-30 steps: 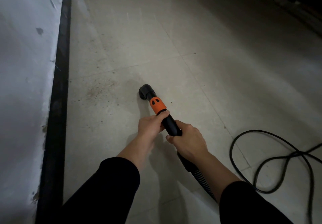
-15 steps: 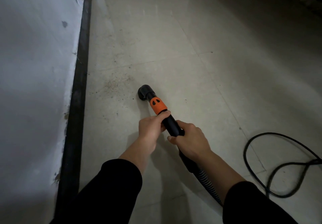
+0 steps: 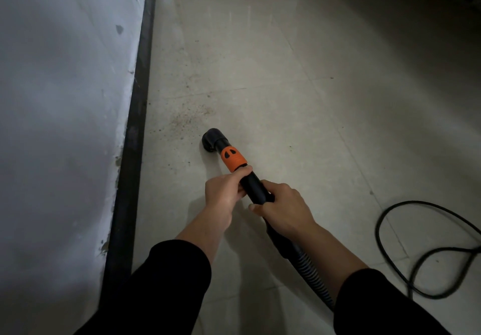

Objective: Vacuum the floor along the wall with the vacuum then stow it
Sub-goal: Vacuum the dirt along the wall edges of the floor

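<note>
A black vacuum nozzle [image 3: 211, 140] with an orange collar [image 3: 232, 158] points down at the pale tiled floor [image 3: 273, 79]. My left hand [image 3: 223, 191] grips the black tube just behind the collar. My right hand [image 3: 282, 208] grips the tube further back, where it joins the ribbed hose [image 3: 316, 280]. A patch of brownish dust and crumbs [image 3: 187, 119] lies on the tile just left of and beyond the nozzle. The white wall [image 3: 59, 126] with its black skirting [image 3: 134, 136] runs along the left.
A black power cord [image 3: 426, 251] loops on the floor at the right. More specks of dirt are scattered along the skirting further ahead. The far right of the room is dark.
The view has swung left, so the wall and skirting fill more of the frame. The nozzle now sits closer to the dust patch. Both hands keep the same grip.
</note>
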Demonstrator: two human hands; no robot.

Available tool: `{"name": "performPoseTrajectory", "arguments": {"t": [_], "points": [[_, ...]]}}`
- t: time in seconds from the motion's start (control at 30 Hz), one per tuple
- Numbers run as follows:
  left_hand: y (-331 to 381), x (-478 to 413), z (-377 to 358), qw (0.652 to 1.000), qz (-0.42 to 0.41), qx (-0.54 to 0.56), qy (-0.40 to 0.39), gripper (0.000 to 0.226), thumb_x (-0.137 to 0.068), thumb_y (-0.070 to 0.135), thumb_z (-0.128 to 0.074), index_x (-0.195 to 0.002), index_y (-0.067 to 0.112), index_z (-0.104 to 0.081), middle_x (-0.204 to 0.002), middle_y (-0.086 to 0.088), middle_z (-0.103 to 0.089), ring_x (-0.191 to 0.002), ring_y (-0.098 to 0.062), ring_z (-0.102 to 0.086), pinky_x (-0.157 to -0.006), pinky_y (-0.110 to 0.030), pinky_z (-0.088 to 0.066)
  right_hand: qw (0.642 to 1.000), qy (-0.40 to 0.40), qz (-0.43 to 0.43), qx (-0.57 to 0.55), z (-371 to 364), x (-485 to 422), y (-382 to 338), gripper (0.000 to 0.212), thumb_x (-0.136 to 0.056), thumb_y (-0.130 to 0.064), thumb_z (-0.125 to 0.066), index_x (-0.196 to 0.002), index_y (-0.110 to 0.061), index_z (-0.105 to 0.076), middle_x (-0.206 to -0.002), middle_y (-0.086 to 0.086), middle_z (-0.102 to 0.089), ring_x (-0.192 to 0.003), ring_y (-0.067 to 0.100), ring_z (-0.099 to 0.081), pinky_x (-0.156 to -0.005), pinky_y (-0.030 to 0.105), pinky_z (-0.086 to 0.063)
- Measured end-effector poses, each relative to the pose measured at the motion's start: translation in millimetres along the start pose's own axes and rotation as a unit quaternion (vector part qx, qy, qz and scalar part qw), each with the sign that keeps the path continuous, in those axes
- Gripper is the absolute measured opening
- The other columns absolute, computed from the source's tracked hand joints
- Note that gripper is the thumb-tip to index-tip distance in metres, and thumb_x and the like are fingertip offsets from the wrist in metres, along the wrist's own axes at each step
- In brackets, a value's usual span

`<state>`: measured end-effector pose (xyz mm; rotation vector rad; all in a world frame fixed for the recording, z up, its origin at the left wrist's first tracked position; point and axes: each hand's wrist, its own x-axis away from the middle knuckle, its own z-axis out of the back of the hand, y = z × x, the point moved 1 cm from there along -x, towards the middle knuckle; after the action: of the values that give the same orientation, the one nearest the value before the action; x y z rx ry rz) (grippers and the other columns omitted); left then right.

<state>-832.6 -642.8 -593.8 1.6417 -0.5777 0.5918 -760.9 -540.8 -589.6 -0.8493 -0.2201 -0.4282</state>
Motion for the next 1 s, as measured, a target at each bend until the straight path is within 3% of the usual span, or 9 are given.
{"name": "performPoseTrajectory", "arguments": {"t": [0.33,0.57,0.9,1.0], "points": [[-1.4,4.0,9.0,1.000,0.000,0.009,0.002,0.017,-0.081,0.016,-0.076,-0.083,0.006,-0.064,-0.086,-0.012,-0.071,-0.075,-0.016,-0.070,-0.058,-0.020,-0.057,0.999,-0.035,0.015,-0.009,0.9,3.1,1.0,0.020,-0.079,-0.028,-0.069,-0.097,-0.028,-0.060,-0.075,-0.001,-0.064,-0.068,0.020,-0.064,-0.067,0.034,-0.052],[-1.0,3.8,24.5,0.999,-0.011,-0.036,-0.007,0.016,-0.079,0.016,-0.077,-0.082,0.006,-0.065,-0.083,-0.011,-0.072,-0.072,-0.013,-0.071,-0.064,-0.022,-0.058,0.998,-0.064,0.025,0.006,0.9,7.9,1.8,0.027,-0.078,-0.029,-0.070,-0.103,-0.031,-0.062,-0.080,-0.002,-0.065,-0.073,0.020,-0.064,-0.072,0.038,-0.055],[-1.0,10.0,46.5,0.999,-0.025,-0.030,0.016,0.015,-0.079,0.014,-0.076,-0.083,0.004,-0.066,-0.084,-0.013,-0.072,-0.078,-0.017,-0.072,-0.062,-0.023,-0.059,0.995,-0.094,0.044,0.006,-11.5,10.4,-7.2,0.026,-0.078,-0.028,-0.069,-0.102,-0.029,-0.062,-0.077,-0.001,-0.064,-0.072,0.022,-0.064,-0.070,0.036,-0.054],[-2.5,9.9,51.3,0.998,-0.036,-0.039,0.030,0.014,-0.079,0.015,-0.076,-0.082,0.004,-0.067,-0.086,-0.015,-0.072,-0.080,-0.020,-0.072,-0.065,-0.025,-0.060,0.994,-0.098,0.053,0.010,-14.2,11.4,-10.5,0.022,-0.079,-0.027,-0.069,-0.100,-0.029,-0.061,-0.073,-0.003,-0.062,-0.068,0.020,-0.062,-0.063,0.030,-0.049]]}}
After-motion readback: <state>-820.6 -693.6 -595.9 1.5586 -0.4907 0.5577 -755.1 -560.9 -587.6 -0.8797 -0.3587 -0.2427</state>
